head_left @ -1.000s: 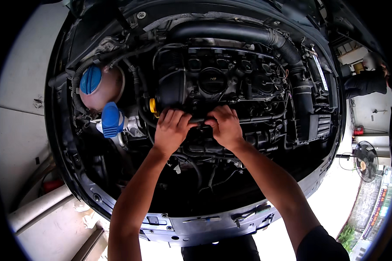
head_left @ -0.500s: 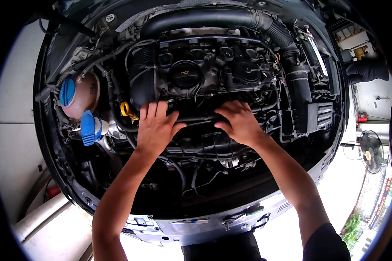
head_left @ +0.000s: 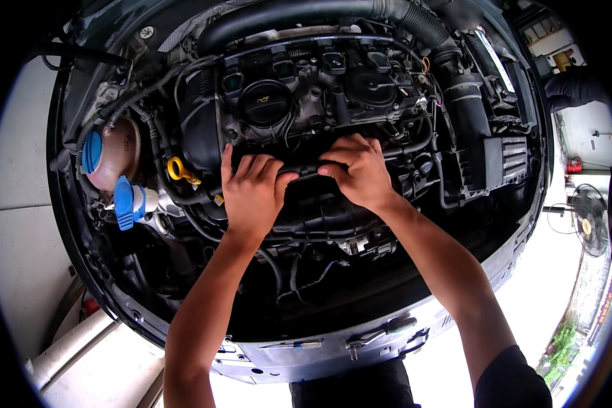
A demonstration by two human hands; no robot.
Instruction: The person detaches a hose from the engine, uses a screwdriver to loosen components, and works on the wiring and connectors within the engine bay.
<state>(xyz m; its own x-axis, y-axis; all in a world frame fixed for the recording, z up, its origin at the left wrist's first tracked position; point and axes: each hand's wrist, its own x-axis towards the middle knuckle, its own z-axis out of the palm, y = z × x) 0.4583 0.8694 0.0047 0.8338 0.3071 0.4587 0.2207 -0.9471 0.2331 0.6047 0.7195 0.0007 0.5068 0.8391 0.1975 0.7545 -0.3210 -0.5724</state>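
Both arms reach over the front of an open engine bay. My left hand (head_left: 253, 194) curls over a black pipe (head_left: 303, 171) that runs crosswise along the front of the engine. Its thumb points inward along the pipe, and one finger sticks out toward the engine cover. My right hand (head_left: 358, 171) is closed over the same pipe a little further right, thumb pressed on the near side. A short stretch of pipe shows between the thumbs. Just behind lies the engine top with its round black oil filler cap (head_left: 265, 103). What the fingertips touch behind the pipe is hidden.
Left of the hands are a yellow dipstick ring (head_left: 176, 168), a pinkish coolant tank (head_left: 124, 155) and a blue flip cap (head_left: 124, 203). A ratchet (head_left: 386, 329) lies on the front panel (head_left: 285, 360). A black ribbed box (head_left: 504, 164) stands right. A fan (head_left: 590, 221) is further off.
My left hand has moved right along the pipe, closer to my right hand, which has shifted slightly left. The view has shifted, so the engine sits a little further left and higher.
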